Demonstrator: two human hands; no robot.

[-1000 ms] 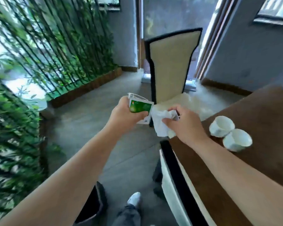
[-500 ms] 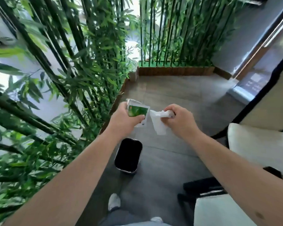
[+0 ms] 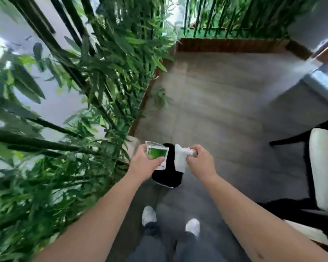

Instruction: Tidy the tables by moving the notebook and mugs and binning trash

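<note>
The fingers (image 3: 160, 159) of the left hand (image 3: 144, 163) were clenched round a small green-and-white plastic packet (image 3: 157, 152), thumb pressed on its front. The right hand (image 3: 200, 162) pinched a crumpled white paper tissue (image 3: 180, 157) between thumb and forefinger, its loose end dangling. Both pieces of trash hung above the black oval bin with a metal rim (image 3: 168, 176), which stood on the grey tiled floor (image 3: 225, 103) just ahead of the person's white shoes (image 3: 149, 214).

The likeliest slip lay with the tissue: light and limp, it might drift past the narrow opening if let go from that height, landing on the floor. The packet sat toward the bin's left edge and could glance off the rim. Bamboo foliage (image 3: 68, 103) crowded close on the left; anything straying there would be awkward to retrieve.
</note>
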